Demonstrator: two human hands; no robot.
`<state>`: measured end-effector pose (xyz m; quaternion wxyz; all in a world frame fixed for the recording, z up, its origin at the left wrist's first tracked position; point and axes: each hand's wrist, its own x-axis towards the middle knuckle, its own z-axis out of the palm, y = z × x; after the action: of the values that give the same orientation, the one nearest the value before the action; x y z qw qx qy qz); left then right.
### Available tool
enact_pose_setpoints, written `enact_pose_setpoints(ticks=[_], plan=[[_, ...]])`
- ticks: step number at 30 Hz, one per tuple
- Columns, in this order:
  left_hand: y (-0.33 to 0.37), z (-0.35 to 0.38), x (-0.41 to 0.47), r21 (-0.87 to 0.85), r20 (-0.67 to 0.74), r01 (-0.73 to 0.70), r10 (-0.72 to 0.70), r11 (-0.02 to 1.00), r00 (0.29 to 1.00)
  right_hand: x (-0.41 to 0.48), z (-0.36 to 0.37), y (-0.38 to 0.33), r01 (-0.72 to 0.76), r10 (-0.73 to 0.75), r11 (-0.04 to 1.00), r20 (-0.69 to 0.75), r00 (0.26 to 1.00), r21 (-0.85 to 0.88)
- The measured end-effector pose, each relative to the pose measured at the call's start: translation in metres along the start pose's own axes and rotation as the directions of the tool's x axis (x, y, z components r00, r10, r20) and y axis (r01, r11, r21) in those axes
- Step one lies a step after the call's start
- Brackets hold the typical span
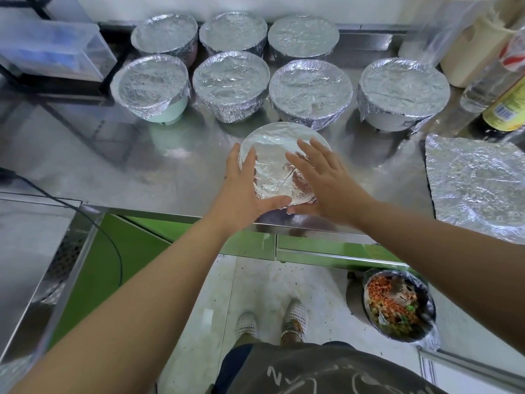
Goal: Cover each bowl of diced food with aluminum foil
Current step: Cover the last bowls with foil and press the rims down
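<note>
A foil-covered bowl (279, 155) stands near the front edge of the steel counter (176, 166). My left hand (244, 186) lies flat against its left side, fingers straight, thumb under the near rim. My right hand (324, 180) rests with spread fingers on the foil top and right side. Behind it stand several more bowls wrapped in foil, among them one at the far right (403, 92) and one at the left (150, 86). A loose sheet of foil (477, 180) lies flat on the counter to the right.
Bottles (505, 89) crowd the back right corner. A clear plastic box (51, 49) sits on a rack at the back left. On the floor to the right is a bin of food scraps (397, 305). A black cable (56, 197) crosses the left counter.
</note>
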<state>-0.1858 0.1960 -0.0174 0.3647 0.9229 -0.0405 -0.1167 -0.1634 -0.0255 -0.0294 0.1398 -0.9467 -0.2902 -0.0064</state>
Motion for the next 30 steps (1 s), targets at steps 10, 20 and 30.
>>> enact_pose_setpoints(ticks=[10, 20, 30], plan=[[-0.003, -0.011, -0.002, 0.063, -0.023, -0.075, 0.076, 0.995, 0.997, -0.008, -0.013, -0.019, -0.103, 0.098, 0.994, 0.099, 0.99, 0.044], [0.015, 0.06, -0.067, -0.413, -0.334, 0.119, -0.271, 0.903, 0.903, 0.06, -0.06, -0.008, -0.01, 0.019, 1.0, 0.377, 0.926, -0.028], [0.033, 0.104, -0.052, -0.512, -0.389, 0.132, -0.365, 0.849, 0.846, 0.091, -0.037, -0.023, 0.004, 0.086, 0.98, 0.444, 0.892, -0.197]])
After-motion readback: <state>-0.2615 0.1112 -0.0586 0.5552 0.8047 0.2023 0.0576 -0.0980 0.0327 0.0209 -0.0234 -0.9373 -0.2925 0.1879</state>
